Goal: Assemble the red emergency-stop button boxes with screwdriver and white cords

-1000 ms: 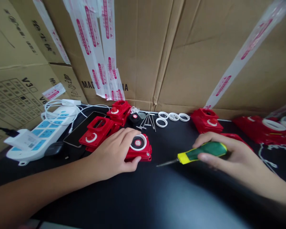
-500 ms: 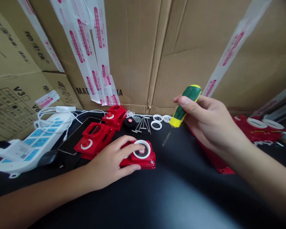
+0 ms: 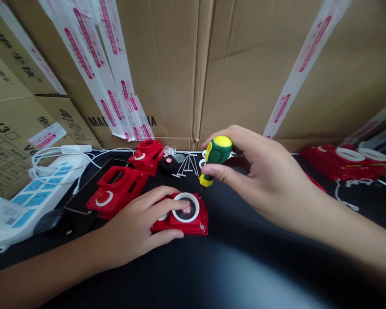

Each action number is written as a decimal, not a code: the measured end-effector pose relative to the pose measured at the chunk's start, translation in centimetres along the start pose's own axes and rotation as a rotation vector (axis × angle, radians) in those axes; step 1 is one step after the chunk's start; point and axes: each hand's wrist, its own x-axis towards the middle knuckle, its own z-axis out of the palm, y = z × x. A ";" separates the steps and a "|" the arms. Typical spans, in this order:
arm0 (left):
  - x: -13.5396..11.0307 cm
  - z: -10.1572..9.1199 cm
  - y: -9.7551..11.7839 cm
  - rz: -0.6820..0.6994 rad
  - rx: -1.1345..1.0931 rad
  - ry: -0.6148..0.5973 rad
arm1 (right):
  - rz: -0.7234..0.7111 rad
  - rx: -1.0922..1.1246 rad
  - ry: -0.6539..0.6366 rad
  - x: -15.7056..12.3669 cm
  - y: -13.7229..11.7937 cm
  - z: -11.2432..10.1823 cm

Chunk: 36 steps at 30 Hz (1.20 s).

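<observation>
On the black table lies a red plastic housing [image 3: 180, 226] with a white ring [image 3: 197, 210] on its top around a dark disc. My left hand [image 3: 141, 223] grips the housing from the left, index finger resting on the red-and-white centre of the disc, thumb along the near side. My right hand [image 3: 244, 167] is closed around a green and yellow screwdriver [image 3: 218, 152]. The screwdriver points down, its tip at the housing's far right corner; whether it sits in a screw cannot be seen. A screw head [image 3: 202, 226] shows at the near right corner.
Two more red housings [image 3: 116, 189] stand behind my left hand, near a dark flat tablet-like device [image 3: 80, 199]. A white power strip [image 3: 48, 193] with a coiled cable lies left. T-shaped metal pins [image 3: 188, 165] lie behind. More red parts [image 3: 334, 163] are at right. Cardboard [image 3: 167, 77] walls the back.
My right hand has brought the screwdriver left and down, from the air to the housing's far right corner. My left hand keeps its hold on the housing. The view has shifted slightly.
</observation>
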 end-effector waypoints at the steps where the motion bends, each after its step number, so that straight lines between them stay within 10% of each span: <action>1: 0.0 0.0 0.0 -0.003 0.003 -0.007 | -0.003 0.001 -0.003 0.0 0.1 0.0; 36: 0.0 0.4 -1.0 0.085 0.012 0.011 | -0.117 -0.408 -0.107 0.5 -1.7 -0.9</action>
